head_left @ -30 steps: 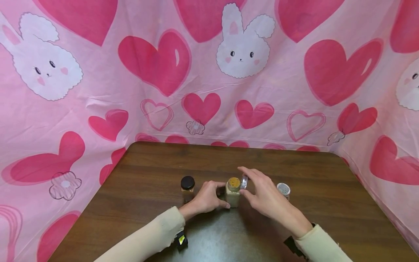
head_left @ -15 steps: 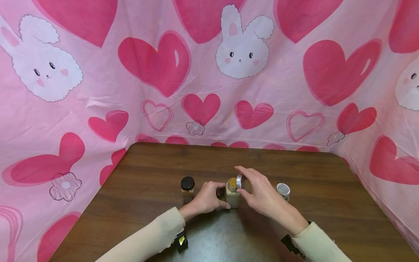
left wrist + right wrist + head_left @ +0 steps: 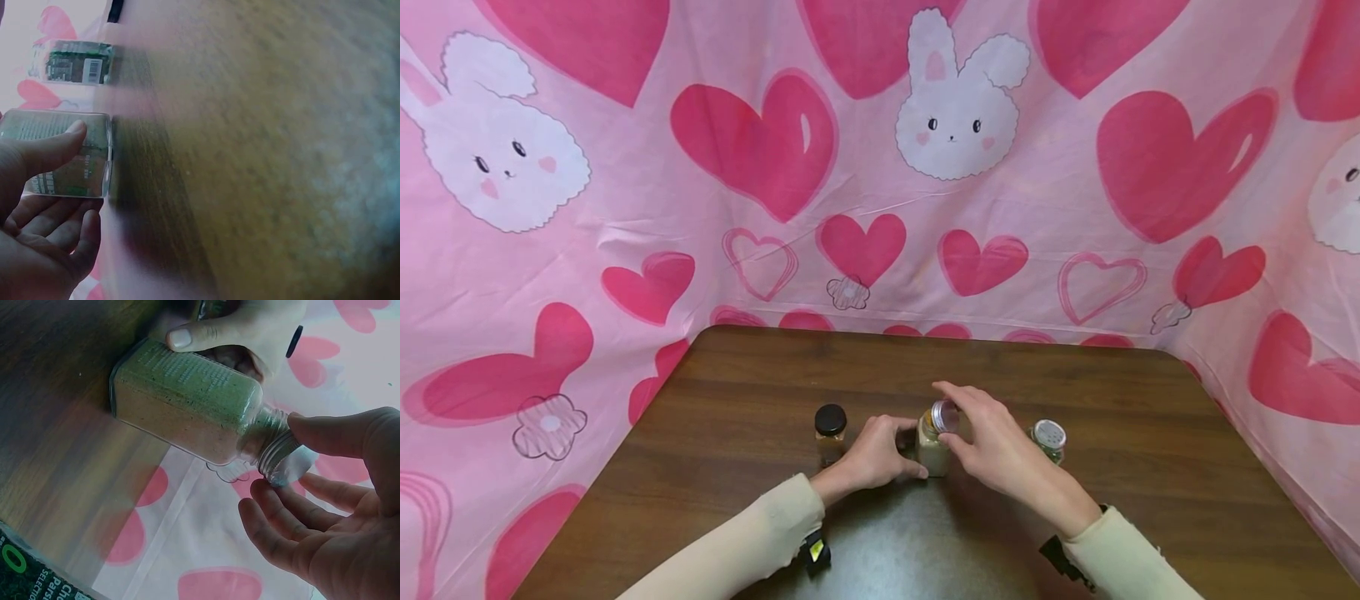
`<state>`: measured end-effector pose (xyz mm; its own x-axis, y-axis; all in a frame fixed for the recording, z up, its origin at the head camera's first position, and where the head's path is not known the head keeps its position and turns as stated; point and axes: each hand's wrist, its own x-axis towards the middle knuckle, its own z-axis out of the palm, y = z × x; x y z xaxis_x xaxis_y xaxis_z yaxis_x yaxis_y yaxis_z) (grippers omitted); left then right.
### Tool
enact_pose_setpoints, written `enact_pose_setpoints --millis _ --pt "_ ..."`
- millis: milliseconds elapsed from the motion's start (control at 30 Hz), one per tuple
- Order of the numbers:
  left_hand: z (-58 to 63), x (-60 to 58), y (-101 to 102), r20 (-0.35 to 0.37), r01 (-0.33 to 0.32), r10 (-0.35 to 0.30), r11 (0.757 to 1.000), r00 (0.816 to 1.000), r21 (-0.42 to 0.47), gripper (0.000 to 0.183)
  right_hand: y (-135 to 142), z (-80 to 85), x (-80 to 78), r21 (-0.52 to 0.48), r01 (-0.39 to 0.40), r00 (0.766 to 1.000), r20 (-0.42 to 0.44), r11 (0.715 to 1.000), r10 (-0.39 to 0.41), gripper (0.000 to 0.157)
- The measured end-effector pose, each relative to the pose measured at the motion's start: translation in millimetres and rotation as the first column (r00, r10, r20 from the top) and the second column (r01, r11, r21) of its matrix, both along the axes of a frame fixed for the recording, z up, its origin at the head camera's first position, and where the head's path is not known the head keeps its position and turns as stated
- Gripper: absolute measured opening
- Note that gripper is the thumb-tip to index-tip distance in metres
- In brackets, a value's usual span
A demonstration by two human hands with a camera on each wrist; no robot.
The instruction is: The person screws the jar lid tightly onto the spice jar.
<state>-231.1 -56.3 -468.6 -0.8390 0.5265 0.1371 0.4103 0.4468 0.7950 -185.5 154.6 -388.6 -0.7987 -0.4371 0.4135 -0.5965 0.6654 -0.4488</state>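
Note:
A square clear spice jar [image 3: 933, 460] stands on the table, filled with pale greenish powder and showing yellow-brown spice near its mouth. My left hand [image 3: 874, 454] grips its body, with the thumb [image 3: 59, 145] along the labelled side. Between thumb and fingers of my right hand [image 3: 1003, 442] is a silver-rimmed lid [image 3: 943, 416], pinched at the jar's neck. In the right wrist view the lid [image 3: 281, 453] overlaps the threaded mouth and sits tilted. Fingers of the right hand [image 3: 331, 506] spread below the lid there.
Left of the hands stands a black-capped jar [image 3: 831, 421] with brown contents. A jar of green herbs with a perforated silver top [image 3: 1049, 435] is behind the right wrist. All are on a dark wooden table [image 3: 760, 375], enclosed by a pink heart-print cloth [image 3: 880, 192].
My right hand has brought the lid leftward from beside the jar onto its mouth, covering most of the yellow-brown spice. My left hand keeps its grip on the jar.

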Motion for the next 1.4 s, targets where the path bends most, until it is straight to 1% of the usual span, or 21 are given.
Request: enact_pose_setpoints --millis 367,733,933,1167,1400 --pt "0.6 -0.3 -0.1 0.012 -0.004 0.004 1.000 1.000 -0.002 0.054 -1.9 -1.5 -2.1 0.003 0.000 1.000 0.019 1.000 0.000 0.065" --pt "-1.1 -0.4 -1.0 0.048 0.006 -0.006 1.000 0.999 0.004 0.058 -2.8 -3.1 -3.2 0.010 -0.007 0.999 0.032 1.000 0.007 0.065" --pt "-0.8 -0.6 -1.6 0.033 0.015 -0.015 1.000 0.999 0.004 0.057 -3.0 -3.1 -4.1 0.010 -0.019 0.999 0.039 1.000 0.018 0.062" --pt "0.0 0.2 -0.5 0.039 -0.002 0.002 1.000 0.999 -0.005 0.057 -3.6 -3.8 -4.2 0.015 -0.018 0.999 0.043 1.000 0.017 0.057" --pt "0.5 0.2 -0.4 0.037 -0.002 0.002 1.000 0.999 -0.007 0.057 -4.5 -4.1 -4.9 0.020 -0.013 0.998 0.056 1.000 0.012 0.054"
